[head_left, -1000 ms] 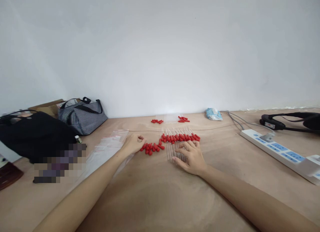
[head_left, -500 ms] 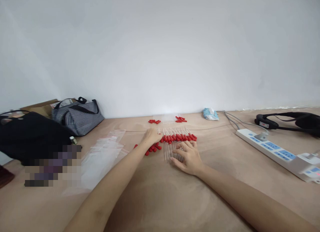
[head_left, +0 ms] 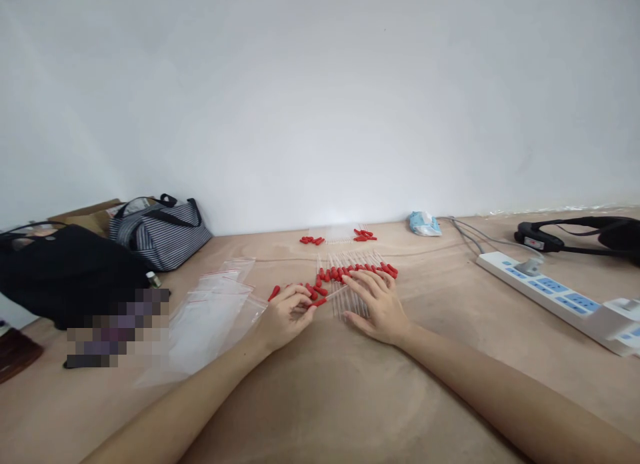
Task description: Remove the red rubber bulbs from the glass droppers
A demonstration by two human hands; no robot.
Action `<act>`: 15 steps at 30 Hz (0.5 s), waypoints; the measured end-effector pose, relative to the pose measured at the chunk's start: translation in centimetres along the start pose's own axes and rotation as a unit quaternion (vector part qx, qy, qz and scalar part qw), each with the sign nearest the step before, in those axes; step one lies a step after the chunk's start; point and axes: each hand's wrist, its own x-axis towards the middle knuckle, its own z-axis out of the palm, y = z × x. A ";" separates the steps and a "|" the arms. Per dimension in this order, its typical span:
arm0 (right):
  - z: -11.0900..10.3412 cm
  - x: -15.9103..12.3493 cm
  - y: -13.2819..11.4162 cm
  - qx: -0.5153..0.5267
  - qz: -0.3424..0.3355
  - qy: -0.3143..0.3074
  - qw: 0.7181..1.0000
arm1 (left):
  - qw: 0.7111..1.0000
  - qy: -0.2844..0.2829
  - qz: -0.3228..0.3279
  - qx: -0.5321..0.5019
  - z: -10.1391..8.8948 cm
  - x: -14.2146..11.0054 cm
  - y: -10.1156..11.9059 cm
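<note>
Glass droppers (head_left: pixel 337 273) with red rubber bulbs lie side by side in a row on the table, some tubes pointing to the wall and others toward me. My left hand (head_left: pixel 290 317) pinches the red bulb of one dropper (head_left: pixel 319 303), its clear tube angled up toward the right. Beside those fingers sits a small loose pile of red bulbs (head_left: pixel 313 289). My right hand (head_left: pixel 377 307) rests over the near tubes with its fingers spread, partly covering them; no dropper shows gripped in it.
Near the wall lie more droppers with red bulbs (head_left: pixel 365 235). Clear zip bags (head_left: pixel 205 324) overlap on the left, beside a black bag (head_left: pixel 75 271) and a striped bag (head_left: pixel 160 234). On the right are a tissue pack (head_left: pixel 425 224), a power strip (head_left: pixel 540 291) and a black headset (head_left: pixel 550 237).
My left hand has drawn back from the far side of the row toward me and left, and now holds a dropper by its bulb. My right hand has stayed nearly in place.
</note>
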 end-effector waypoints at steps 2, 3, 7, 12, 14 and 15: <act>0.1 0.1 -0.1 -0.003 -0.032 -0.010 0.999 | 0.999 -0.017 0.036 0.019 0.2 -0.5 -0.3; 0.2 0.1 -0.1 -0.002 -0.041 -0.011 0.999 | 0.998 -0.027 0.050 0.030 0.3 -0.5 -0.3; 0.5 0.1 -0.1 0.014 -0.061 -0.011 0.998 | 0.991 -0.030 0.113 0.066 0.6 -0.3 0.1; 0.5 0.2 -0.4 0.033 -0.082 0.006 0.996 | 0.988 -0.022 0.122 0.093 0.9 -0.3 0.9; 0.4 0.2 -0.7 0.037 -0.088 0.014 0.995 | 0.987 -0.044 0.125 0.092 1.2 -0.3 1.0; 0.3 0.3 -0.8 0.040 -0.093 0.019 0.995 | 0.986 -0.052 0.131 0.087 1.4 -0.2 1.0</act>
